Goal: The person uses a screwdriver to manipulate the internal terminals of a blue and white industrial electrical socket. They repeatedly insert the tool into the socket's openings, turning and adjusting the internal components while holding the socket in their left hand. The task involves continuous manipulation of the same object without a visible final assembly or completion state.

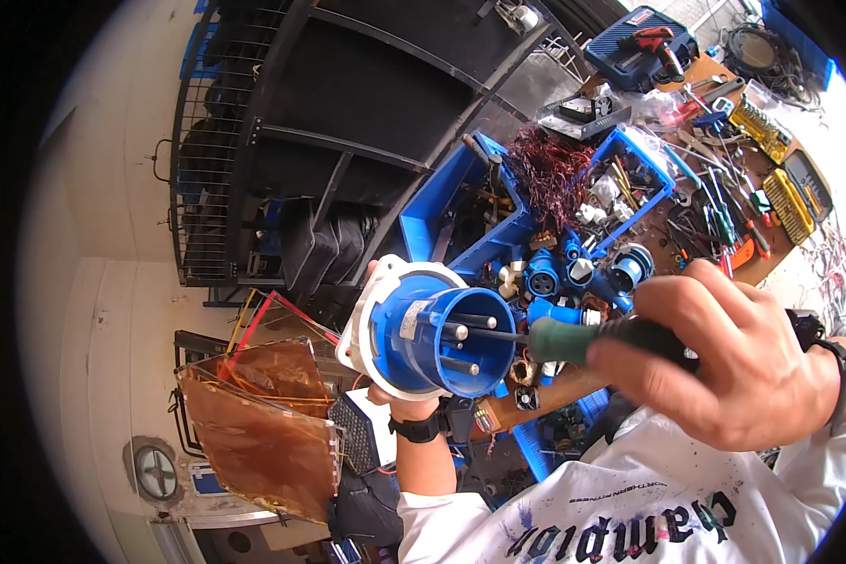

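A blue industrial plug [414, 331] with a white square flange is held up in front of me, its round mouth facing right and several metal pins showing inside. My left hand [412, 408] grips it from behind at the flange; most of those fingers are hidden. From the right, my right hand [724, 362] is closed round a screwdriver [562, 340] with a green and black handle. The screwdriver's shaft enters the plug's mouth among the pins, and its tip is out of sight. Slight blur marks the right fingers.
Behind the plug, a brown workbench [672, 221] carries loose tools, more blue connectors [541, 273] and a blue bin [461, 202]. A heap of dark red wire [550, 169] lies beside it. A black metal rack [348, 141] stands to the left, above brown panels [263, 428].
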Motion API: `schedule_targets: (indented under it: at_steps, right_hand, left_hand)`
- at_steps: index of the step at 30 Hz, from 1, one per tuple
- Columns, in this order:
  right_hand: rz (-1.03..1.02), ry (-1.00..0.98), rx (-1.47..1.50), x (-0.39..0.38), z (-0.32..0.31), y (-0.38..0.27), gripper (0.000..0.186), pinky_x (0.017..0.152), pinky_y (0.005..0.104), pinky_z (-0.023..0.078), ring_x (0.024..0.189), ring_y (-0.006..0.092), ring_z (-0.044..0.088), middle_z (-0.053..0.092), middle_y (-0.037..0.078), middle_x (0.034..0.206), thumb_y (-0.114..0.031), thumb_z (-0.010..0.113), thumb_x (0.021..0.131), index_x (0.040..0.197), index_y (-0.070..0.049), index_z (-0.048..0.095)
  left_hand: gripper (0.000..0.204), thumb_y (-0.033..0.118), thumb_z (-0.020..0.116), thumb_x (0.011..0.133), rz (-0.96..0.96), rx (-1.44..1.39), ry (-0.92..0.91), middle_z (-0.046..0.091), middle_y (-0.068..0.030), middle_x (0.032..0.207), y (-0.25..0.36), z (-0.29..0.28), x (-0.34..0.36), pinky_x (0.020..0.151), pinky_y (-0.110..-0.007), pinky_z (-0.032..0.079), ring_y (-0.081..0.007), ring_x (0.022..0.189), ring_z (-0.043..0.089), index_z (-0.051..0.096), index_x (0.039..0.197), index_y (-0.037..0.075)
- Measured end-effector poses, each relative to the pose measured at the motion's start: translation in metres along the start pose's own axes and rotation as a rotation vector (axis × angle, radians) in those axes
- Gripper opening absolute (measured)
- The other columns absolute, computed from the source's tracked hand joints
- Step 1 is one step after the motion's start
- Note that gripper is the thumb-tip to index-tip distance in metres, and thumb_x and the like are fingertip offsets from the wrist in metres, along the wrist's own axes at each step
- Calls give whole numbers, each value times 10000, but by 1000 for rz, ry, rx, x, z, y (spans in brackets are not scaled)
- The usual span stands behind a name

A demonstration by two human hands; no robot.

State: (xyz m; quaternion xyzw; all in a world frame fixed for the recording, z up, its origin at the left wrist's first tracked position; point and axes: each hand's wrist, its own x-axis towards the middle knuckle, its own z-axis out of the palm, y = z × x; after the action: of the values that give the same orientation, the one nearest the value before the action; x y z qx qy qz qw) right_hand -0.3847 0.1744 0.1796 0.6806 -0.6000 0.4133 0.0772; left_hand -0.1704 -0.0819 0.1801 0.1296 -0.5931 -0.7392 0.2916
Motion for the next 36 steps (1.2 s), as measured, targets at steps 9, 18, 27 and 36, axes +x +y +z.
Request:
schedule_targets:
  at_steps: [9, 18, 27, 36]
  right_hand:
    - [225, -156, 33, -7, 8, 7, 527, 537, 349, 502, 747, 246, 617, 551, 113, 884, -189, 766, 730, 1185, 7, 587]
    - [-35, 14, -81, 1, 10, 16, 416, 557, 311, 481, 731, 202, 553, 507, 84, 858, -176, 741, 701, 1088, -54, 649]
    - [155, -113, 33, -3, 17, 16, 443, 484, 327, 470, 656, 206, 588, 502, 67, 808, -242, 712, 742, 1079, 5, 564]
    - [70, 28, -125, -4, 28, 28, 503, 595, 337, 466, 774, 254, 523, 494, 104, 913, -111, 722, 634, 1121, -47, 614]
  left_hand:
    - [1275, 473, 897, 595, 23, 35, -3, 354, -160, 1516, 1, -1, 4, 1102, -515, 412, -325, 1349, 436, 122, 1545, 122]
    - [1230, 474, 880, 628, 27, 76, 1, 353, -148, 1519, -3, -5, 3, 1103, -503, 413, -309, 1349, 438, 141, 1543, 115]
    - [1185, 475, 864, 661, 41, 138, -6, 353, -135, 1523, -3, -11, 2, 1105, -491, 414, -293, 1349, 439, 160, 1541, 109]
    - [1123, 486, 836, 707, 169, 639, -55, 336, -105, 1535, -8, -21, 1, 1119, -455, 397, -260, 1358, 427, 193, 1536, 87]
